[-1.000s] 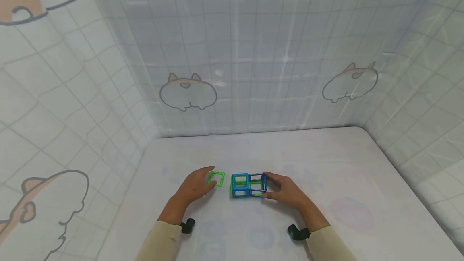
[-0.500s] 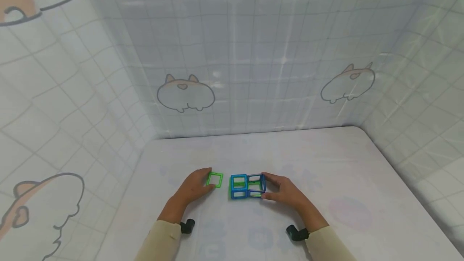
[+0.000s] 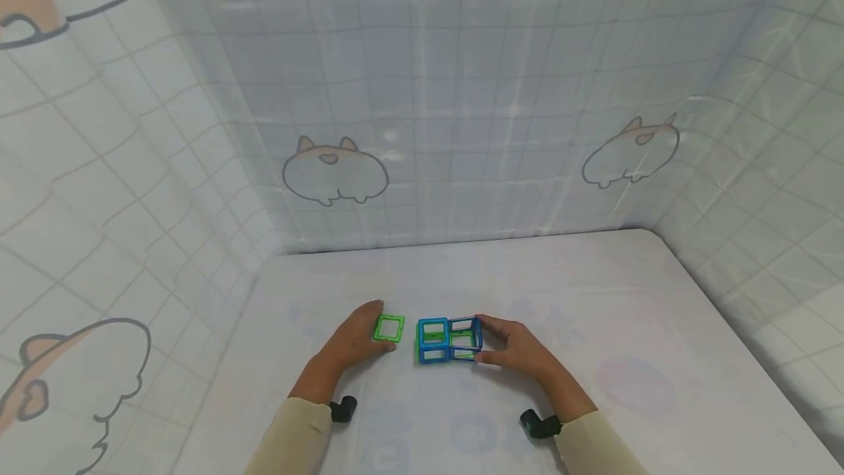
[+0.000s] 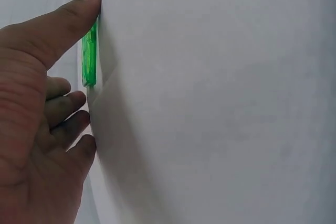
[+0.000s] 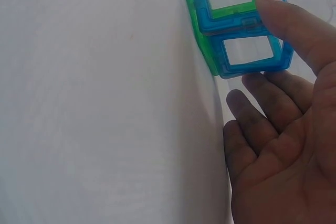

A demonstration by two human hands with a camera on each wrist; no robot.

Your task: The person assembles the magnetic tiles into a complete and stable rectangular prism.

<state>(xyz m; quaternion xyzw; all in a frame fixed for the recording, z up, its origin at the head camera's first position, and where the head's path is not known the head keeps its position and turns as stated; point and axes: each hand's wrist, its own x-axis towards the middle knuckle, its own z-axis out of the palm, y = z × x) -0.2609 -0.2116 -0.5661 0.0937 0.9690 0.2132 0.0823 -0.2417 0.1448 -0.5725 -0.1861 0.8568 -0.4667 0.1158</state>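
A bright green, see-through square magnetic tile (image 3: 401,329) is between the thumb and forefinger of my left hand (image 3: 353,337), low over the table. In the left wrist view the tile (image 4: 90,59) shows edge-on below the thumb, and the other fingers curl loosely near the table. To its right, a short gap away, stands a boxy build of blue magnetic tiles (image 3: 450,341) with green tiles at its base and left side. My right hand (image 3: 524,350) grips the build's right end. In the right wrist view the thumb (image 5: 270,9) presses the blue frame.
The white table (image 3: 554,277) has faint printed shapes. Behind and beside it hang grid-patterned sheets (image 3: 461,94) with cartoon dog drawings. Dark wrist mounts (image 3: 541,425) stick out at both cuffs.
The left thumb has slid along the green tile's near edge, and the tile has turned slightly. The right hand and the blue build stay in place; the head view shifts a little.
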